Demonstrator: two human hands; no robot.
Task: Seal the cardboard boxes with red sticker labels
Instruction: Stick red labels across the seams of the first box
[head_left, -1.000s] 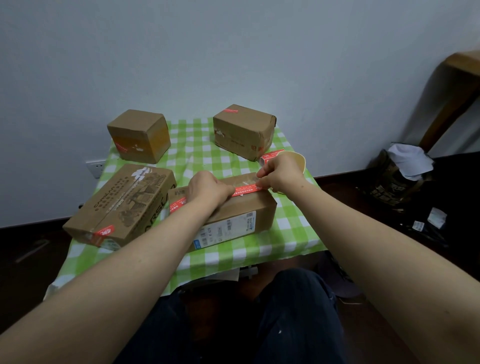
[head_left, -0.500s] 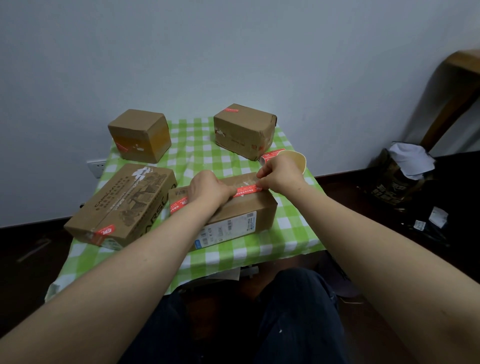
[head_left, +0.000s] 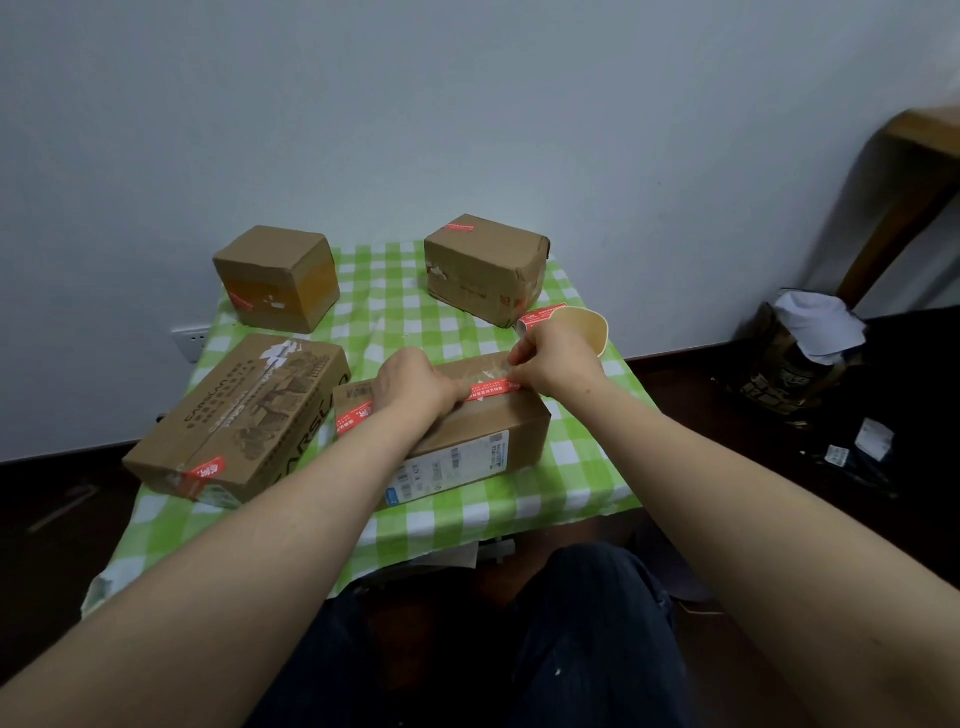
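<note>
A: Fingers first. What was recorded?

B: The right fingertips (head_left: 515, 360) were seen drawn together in a pinch at the right end of the red sticker (head_left: 493, 388). The left fingers (head_left: 453, 397) were curled down over its left end. Their tips were hidden, so pinch or press could not be told.

A: Change over the preceding second?

B: Almost none was noted. The right hand (head_left: 558, 364) and left hand (head_left: 415, 384) were found where they had been in both earlier pictures. The same length of sticker was left showing between them. It lay flat along the top seam of the near box (head_left: 467, 434), at the middle of the checked cloth (head_left: 395, 312).

A: Meaning for the task?

B: The strip was judged laid and being held down, not yet released. An end sticker (head_left: 354, 415) was noted on that box's left edge. Red labels were also seen on the large box (head_left: 244, 415) at the left and on the far right box (head_left: 485, 270). The label roll (head_left: 540, 317) lay just beyond the right hand.
</note>
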